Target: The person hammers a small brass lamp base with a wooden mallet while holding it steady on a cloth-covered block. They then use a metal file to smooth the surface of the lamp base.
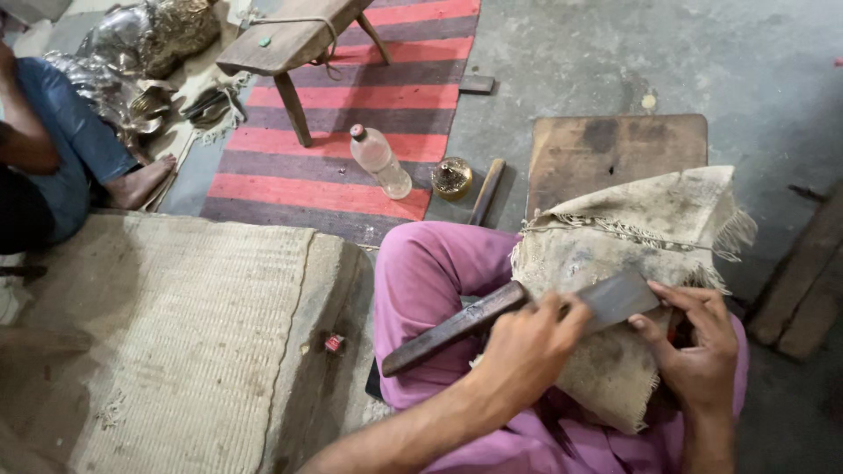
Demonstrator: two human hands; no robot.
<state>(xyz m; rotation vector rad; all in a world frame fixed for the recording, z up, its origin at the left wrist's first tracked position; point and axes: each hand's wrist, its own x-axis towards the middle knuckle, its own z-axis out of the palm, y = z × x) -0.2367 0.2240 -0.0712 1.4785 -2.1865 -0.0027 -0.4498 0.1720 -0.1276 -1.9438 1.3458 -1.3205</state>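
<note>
I sit with a frayed burlap cloth [632, 228] draped over my knee in pink trousers [430, 272]. Across it lies a long tool with a dark wooden handle [448, 329] and a flat grey metal blade [619, 297]. My left hand [527, 347] is closed around the tool where handle meets blade. At the blade's far end my right hand [698, 351] presses its fingertips and thumb on the edge. Something small and red shows under the right fingers; I cannot tell what it is.
A wooden board [615, 145] lies beyond my knee. A plastic bottle [379, 161], a round brass piece [452, 177] and a wooden stool [290, 44] stand on the striped rug [351, 96]. Another person [61, 149] sits at left beside metal wares. A woven mat [176, 333] is beside me.
</note>
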